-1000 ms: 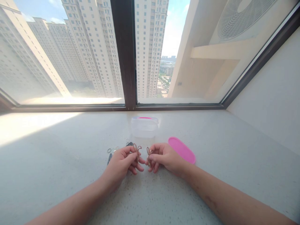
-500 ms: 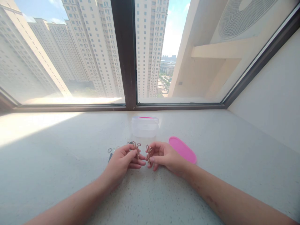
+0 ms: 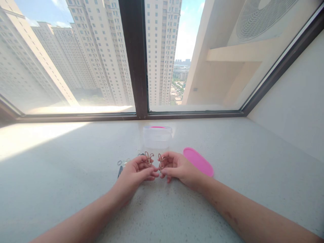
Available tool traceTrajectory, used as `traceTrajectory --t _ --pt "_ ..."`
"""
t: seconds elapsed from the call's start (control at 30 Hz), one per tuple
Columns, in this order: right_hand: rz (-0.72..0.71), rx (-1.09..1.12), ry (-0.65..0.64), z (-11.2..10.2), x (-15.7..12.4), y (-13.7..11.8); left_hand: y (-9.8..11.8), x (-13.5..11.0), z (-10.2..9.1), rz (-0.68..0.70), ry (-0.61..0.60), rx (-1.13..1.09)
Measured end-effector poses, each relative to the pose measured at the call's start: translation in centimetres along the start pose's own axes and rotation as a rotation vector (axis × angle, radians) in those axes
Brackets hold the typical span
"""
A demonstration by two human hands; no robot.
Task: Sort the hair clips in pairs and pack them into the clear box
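Note:
My left hand [image 3: 135, 173] pinches a small bronze wire charm [image 3: 149, 158] shaped like a bow, held upright above the sill. My right hand [image 3: 178, 168] pinches a matching second wire charm [image 3: 161, 160], a finger's width to the right of the first. The fingertips of both hands almost touch. Behind them stands a clear plastic tub [image 3: 157, 137] with a pink bottom. Its pink oval lid [image 3: 198, 161] lies flat just right of my right hand.
Several small metal rings [image 3: 123, 162] and a dark tool [image 3: 119, 171] lie on the speckled stone sill [image 3: 63, 175] left of my left hand. A dark window frame [image 3: 134, 67] rises behind the tub. A white wall [image 3: 291, 101] borders the sill on the right.
Both hands have drawn together and shifted a little away from me, bringing the two charms nearer to each other and to the tub.

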State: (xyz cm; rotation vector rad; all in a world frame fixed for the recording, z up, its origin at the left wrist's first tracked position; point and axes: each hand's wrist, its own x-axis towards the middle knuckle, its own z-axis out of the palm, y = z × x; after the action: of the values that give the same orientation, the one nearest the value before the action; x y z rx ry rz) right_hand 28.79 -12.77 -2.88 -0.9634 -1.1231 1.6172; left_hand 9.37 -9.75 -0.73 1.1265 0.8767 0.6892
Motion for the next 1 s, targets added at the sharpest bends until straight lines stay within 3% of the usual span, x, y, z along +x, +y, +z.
traceTrajectory --t 1.0 --pt "0.058 -0.002 0.025 0.18 0.09 -0.46 -0.45 0.23 0.36 0.061 -0.031 0.039"
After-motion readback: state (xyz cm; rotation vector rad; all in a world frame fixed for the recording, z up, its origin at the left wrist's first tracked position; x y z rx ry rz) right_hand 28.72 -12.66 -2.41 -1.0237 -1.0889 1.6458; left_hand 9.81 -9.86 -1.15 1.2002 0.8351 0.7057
